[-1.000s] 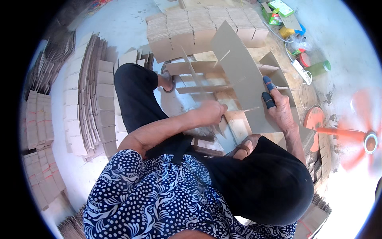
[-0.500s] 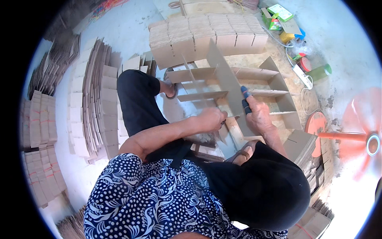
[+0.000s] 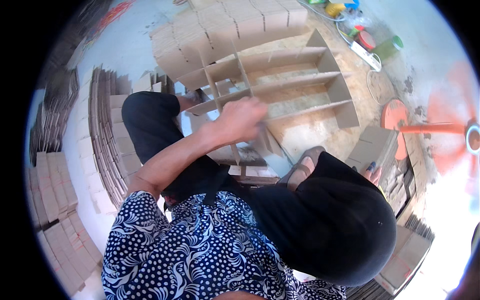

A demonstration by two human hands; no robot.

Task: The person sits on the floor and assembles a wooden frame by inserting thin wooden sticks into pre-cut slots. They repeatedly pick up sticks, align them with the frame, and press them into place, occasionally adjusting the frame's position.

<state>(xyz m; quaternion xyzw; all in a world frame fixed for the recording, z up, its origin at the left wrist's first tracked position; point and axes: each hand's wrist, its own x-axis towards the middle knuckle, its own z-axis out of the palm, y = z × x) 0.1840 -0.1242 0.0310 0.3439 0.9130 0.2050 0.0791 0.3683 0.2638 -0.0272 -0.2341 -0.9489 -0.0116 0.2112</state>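
A brown cardboard divider grid (image 3: pixel 300 85) lies on the floor in front of me, long strips crossed by short ones. My left hand (image 3: pixel 242 120), blurred, has its fingers curled over a cross strip (image 3: pixel 239 67) near the grid's left end. My right hand (image 3: pixel 372 172) is mostly hidden behind my black cap. Only its fingertips show, one with a blue cover, touching a stack of cardboard pieces (image 3: pixel 375 142) at my right. Whether that hand grips a piece I cannot tell.
Flat slotted cardboard sheets (image 3: pixel 225 30) are piled beyond the grid. Upright bundles of strips (image 3: pixel 105 130) line my left side. An orange fan (image 3: pixel 400 120) stands at the right. A green cup (image 3: pixel 387 47) and small items lie at the far right. My sandalled foot (image 3: pixel 300 167) rests by the grid.
The tall strip my right hand held upright now sits in the grid. My right hand has dropped to the stack at my right. My left hand moved up onto the grid.
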